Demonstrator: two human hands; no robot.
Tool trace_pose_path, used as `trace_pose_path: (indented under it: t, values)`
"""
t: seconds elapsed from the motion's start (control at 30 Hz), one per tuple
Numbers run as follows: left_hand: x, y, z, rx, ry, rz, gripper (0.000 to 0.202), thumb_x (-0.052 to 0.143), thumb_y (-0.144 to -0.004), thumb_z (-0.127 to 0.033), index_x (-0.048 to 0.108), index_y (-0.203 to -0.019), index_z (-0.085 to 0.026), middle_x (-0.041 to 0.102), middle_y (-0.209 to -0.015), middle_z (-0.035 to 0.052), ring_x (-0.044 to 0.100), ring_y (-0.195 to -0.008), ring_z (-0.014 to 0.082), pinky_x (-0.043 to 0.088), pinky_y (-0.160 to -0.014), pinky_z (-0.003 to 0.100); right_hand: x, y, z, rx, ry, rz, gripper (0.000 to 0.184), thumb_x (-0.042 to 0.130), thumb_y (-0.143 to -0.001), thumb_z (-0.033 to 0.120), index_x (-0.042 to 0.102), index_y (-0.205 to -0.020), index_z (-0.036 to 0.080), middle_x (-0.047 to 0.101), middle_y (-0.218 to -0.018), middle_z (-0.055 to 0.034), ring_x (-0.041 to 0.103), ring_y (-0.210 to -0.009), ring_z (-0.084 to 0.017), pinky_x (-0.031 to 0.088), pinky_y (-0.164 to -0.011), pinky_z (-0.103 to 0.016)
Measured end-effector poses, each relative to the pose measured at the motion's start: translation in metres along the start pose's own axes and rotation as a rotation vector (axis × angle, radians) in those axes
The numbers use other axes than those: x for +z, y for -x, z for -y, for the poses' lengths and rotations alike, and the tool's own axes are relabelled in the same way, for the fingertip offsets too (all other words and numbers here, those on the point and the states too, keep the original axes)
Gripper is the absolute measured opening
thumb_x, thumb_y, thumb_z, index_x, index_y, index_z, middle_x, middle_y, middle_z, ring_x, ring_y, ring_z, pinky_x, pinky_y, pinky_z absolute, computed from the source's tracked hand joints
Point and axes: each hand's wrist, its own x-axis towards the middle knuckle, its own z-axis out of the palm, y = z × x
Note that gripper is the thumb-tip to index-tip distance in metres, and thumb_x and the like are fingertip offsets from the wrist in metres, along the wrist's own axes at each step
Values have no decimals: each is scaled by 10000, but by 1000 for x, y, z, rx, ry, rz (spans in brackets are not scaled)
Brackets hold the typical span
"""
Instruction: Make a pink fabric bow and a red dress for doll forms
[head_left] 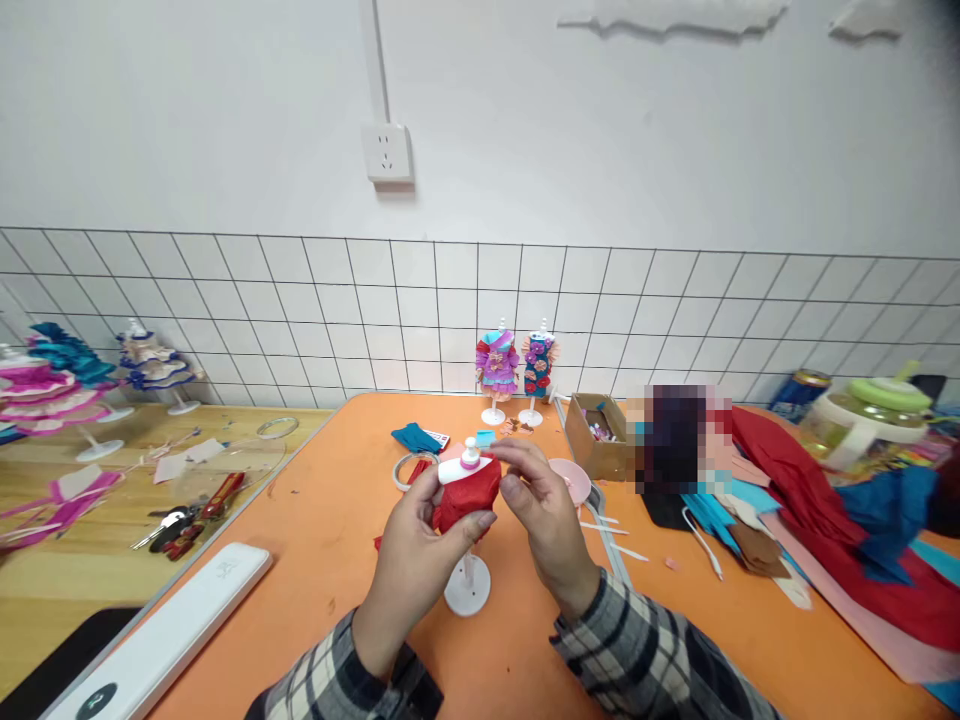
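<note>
A small white mannequin point(452, 471) on a stand stands upright in front of me, its body wrapped in red crepe paper point(469, 497). A pink ring circles its neck below a white knob. My left hand point(424, 550) grips the wrapped torso from the left, thumb across the front. At the right shoulder, my right hand point(546, 510) has its thumb and fingertips closed in at the edge of the red paper. The round white base point(468, 586) shows below the hands. Behind them lie a roll of tape point(403, 470) and a folded teal paper piece point(417, 438).
Two dressed mini mannequins point(498, 365) stand at the back of the orange table point(337, 540). To their right is a cardboard box point(581, 440). Red paper point(810, 510) and other sheets spread at right, near a jug point(862, 420). A white power bank point(172, 630) and keys point(172, 520) lie left.
</note>
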Motion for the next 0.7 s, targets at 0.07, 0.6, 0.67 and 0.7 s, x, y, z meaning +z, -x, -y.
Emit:
trace_pose_path:
  t: [0.07, 0.6, 0.67, 0.7]
  values:
    - [1, 1, -1, -5, -2, -4, 486, 798, -668, -292, 601, -1093, -161, 699, -1022, 88, 674, -903, 238, 545, -753, 315, -1, -1, 3, 0, -6, -34, 273, 613, -862, 461, 703, -994, 240, 598, -1106, -70, 554, -1034, -215, 478, -808, -314]
    - [-1, 2, 8, 89, 51, 34, 613, 790, -701, -322, 501, -1230, -211, 598, -1263, 112, 615, -1087, 258, 519, -878, 333, 10, 5, 6, 44, 25, -135, 219, 646, -845, 392, 701, -946, 206, 614, -1010, -59, 548, -822, -155, 462, -695, -278]
    - [-8, -1, 10, 123, 27, 124, 719, 814, -679, -293, 449, -1295, -233, 531, -1357, 114, 564, -1174, 271, 496, -929, 337, 6, 4, 3, 51, -10, -117, 270, 638, -852, 413, 685, -1047, 232, 613, -1038, -49, 522, -741, -128, 456, -673, -270]
    - [-13, -3, 11, 111, -2, 174, 724, 817, -677, -288, 450, -1299, -229, 540, -1348, 116, 566, -1171, 274, 496, -928, 340, 3, 3, 0, 63, -38, -103, 315, 622, -861, 424, 659, -1122, 253, 607, -1064, -44, 505, -707, -116, 451, -657, -265]
